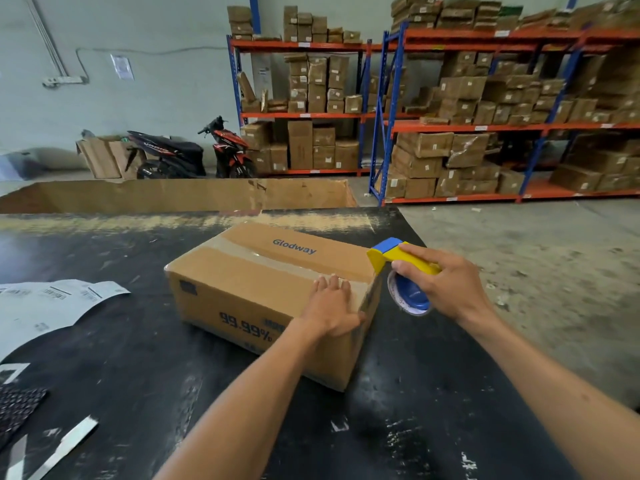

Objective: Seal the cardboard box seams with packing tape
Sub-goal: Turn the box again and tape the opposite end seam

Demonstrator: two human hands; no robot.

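A closed brown cardboard box (249,282) printed "Glodway" sits on the black table (121,358). A strip of clear tape (263,259) runs along its top centre seam. My left hand (330,308) lies flat on the near right top corner of the box, fingers spread over the tape end and thumb down the side. My right hand (446,284) grips a yellow and blue tape dispenser (401,271) just off the box's right edge, with its blade end level with the top edge. The roll of tape hangs under the handle.
White label sheets (52,303) lie at the table's left, with paper strips (69,441) and a dark mesh mat (17,407) near the front left. A large open carton (173,195) stands behind the table. Shelves of boxes (467,109) and two motorbikes (194,154) stand beyond.
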